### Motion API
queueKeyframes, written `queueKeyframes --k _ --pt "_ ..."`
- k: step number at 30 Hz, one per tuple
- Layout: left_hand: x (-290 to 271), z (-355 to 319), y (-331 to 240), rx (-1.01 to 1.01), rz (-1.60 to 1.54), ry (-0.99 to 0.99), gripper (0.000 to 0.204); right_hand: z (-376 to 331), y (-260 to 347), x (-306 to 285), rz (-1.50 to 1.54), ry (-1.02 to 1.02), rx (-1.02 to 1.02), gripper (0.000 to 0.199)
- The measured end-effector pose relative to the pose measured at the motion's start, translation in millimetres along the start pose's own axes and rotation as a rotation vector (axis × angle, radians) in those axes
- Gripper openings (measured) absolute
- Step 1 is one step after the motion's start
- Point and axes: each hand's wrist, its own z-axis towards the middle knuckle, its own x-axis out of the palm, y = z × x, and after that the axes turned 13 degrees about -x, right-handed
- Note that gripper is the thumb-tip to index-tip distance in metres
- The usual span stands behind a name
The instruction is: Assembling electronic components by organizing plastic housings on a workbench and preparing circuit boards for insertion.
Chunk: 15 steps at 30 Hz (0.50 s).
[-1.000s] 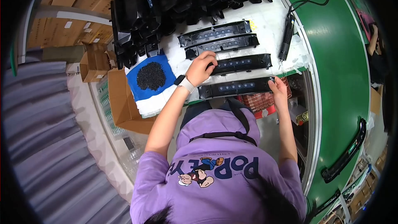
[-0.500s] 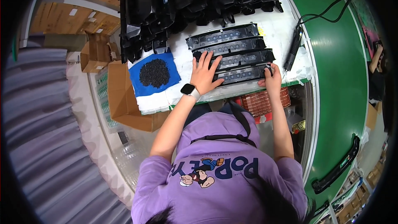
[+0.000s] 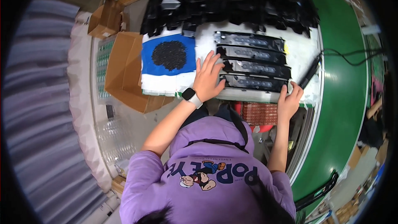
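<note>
Crowding table [image 3: 166,86]: black parts pile [image 3: 232,6]; corded tool [image 3: 311,72] beside right fingers [image 3: 296,89].

The pile [image 3: 232,6] of black parts is kinda blurry and chopped off up top. Shirt [image 3: 166,205] runs out of frame at the bottom. Black bits [image 3: 170,55] are too tiny to make out singly. Can't tell whether the left hand [image 3: 206,84] actually touches the strips [image 3: 253,82].
</note>
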Motion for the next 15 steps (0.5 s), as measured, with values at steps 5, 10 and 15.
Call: queueKeyframes --k 5,10,15 --pt "-30 -59 37 -0.176 -0.209 -0.226 0.03 0 64 6 0.335 0.119 -0.118 0.022" --pt "-42 -143 71 -0.459 -0.451 -0.462 0.021 -10 162 30 0.609 0.252 -0.388 0.014" --pt "-43 -230 140 -0.699 -0.543 -0.684 0.022 -46 285 58 0.709 0.515 -0.687 0.018"
